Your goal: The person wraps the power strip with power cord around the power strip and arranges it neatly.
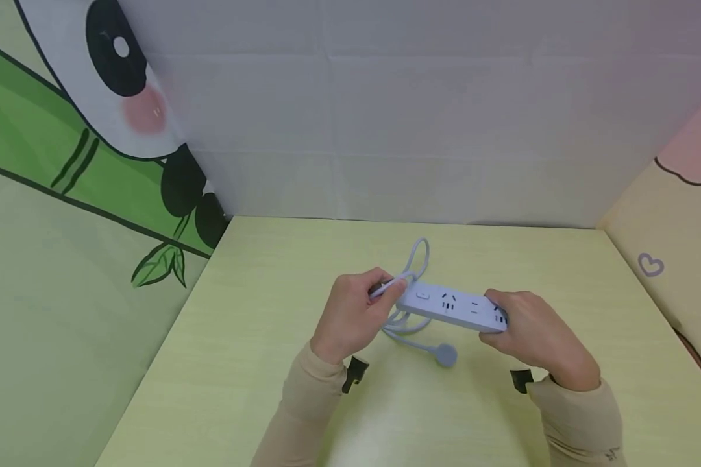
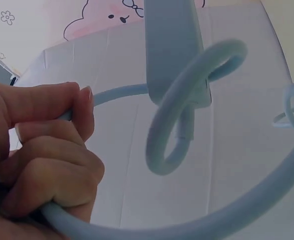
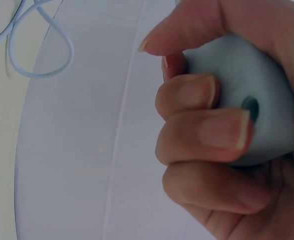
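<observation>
A white power strip [image 1: 452,307] with sockets and a switch is held up over the table, its socket face showing in the head view. My right hand [image 1: 522,327] grips its right end; in the right wrist view the fingers [image 3: 206,130] curl round that end. Beside the other end, my left hand [image 1: 359,311] holds the white cable [image 2: 226,212] with curled fingers and thumb. One cable loop [image 1: 423,250] rises past the strip. More coils hang below it, leading to the round plug [image 1: 446,355]. In the left wrist view a twist of cable crosses the strip's end [image 2: 174,55].
The pale wooden table [image 1: 257,259] meets a white sheet-covered wall [image 1: 385,130] at the back. A painted side wall [image 1: 93,292] stands on the left, another [image 1: 677,272] on the right. Both sleeves carry a dark wrist mount [image 1: 355,373].
</observation>
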Demonstrator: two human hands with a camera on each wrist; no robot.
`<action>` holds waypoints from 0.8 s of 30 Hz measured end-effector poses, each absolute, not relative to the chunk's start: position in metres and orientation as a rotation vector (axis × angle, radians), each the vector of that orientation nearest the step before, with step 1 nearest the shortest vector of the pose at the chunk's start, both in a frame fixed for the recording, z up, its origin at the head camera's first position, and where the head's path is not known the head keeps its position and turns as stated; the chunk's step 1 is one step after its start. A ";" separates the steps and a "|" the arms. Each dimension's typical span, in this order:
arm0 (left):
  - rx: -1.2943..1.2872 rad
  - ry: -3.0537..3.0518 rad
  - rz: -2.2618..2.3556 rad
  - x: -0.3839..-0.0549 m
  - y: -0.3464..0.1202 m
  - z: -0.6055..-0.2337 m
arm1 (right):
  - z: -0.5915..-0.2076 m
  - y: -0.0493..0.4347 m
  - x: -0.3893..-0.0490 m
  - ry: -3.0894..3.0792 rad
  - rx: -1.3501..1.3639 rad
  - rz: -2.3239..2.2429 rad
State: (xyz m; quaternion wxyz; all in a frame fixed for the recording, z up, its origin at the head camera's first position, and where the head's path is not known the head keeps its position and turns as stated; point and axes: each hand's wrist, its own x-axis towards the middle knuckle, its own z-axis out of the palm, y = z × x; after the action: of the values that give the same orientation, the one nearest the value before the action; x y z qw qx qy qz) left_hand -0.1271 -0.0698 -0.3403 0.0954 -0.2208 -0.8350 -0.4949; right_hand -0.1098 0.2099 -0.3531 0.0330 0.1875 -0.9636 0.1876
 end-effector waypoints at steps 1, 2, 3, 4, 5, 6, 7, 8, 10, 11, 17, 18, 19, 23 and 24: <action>-0.656 -2.476 -1.476 -0.126 -0.069 -0.340 | -0.353 0.210 -0.110 -2.963 0.573 0.572; -0.659 -2.473 -1.483 -0.125 -0.068 -0.339 | -0.353 0.210 -0.110 -2.958 0.570 0.568; -0.662 -2.472 -1.488 -0.123 -0.067 -0.338 | -0.353 0.210 -0.110 -2.955 0.567 0.566; -0.667 -2.469 -1.492 -0.122 -0.066 -0.338 | -0.354 0.211 -0.110 -2.952 0.562 0.566; -0.670 -2.468 -1.491 -0.121 -0.065 -0.338 | -0.354 0.211 -0.110 -2.949 0.560 0.568; -0.671 -2.467 -1.494 -0.120 -0.064 -0.337 | -0.354 0.211 -0.110 -2.947 0.554 0.566; -0.674 -2.463 -1.496 -0.119 -0.063 -0.338 | -0.354 0.211 -0.110 -2.947 0.549 0.566; -0.677 -2.459 -1.498 -0.119 -0.062 -0.338 | -0.354 0.212 -0.110 -2.944 0.545 0.568; -0.672 -2.459 -1.513 -0.117 -0.060 -0.338 | -0.354 0.213 -0.111 -2.941 0.534 0.579; -0.666 -2.458 -1.519 -0.116 -0.059 -0.338 | -0.354 0.213 -0.111 -2.937 0.532 0.582; -0.624 -2.457 -1.578 -0.111 -0.054 -0.335 | -0.355 0.217 -0.112 -2.898 0.510 0.582; -0.620 -2.458 -1.583 -0.111 -0.053 -0.335 | -0.355 0.218 -0.113 -2.890 0.508 0.580; -0.619 -2.458 -1.583 -0.110 -0.052 -0.335 | -0.355 0.218 -0.113 -2.881 0.503 0.577; -0.620 -2.455 -1.577 -0.109 -0.051 -0.334 | -0.355 0.220 -0.113 -2.853 0.485 0.574; -0.621 -2.455 -1.580 -0.108 -0.051 -0.334 | -0.355 0.220 -0.113 -2.847 0.481 0.572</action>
State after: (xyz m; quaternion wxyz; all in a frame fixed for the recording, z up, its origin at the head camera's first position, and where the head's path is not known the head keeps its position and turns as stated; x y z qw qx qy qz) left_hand -0.1080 -0.0506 -0.3337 0.0784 -0.2075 -0.8200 -0.5276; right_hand -0.1130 0.2202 -0.3555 0.0989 0.1627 -0.9625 0.1934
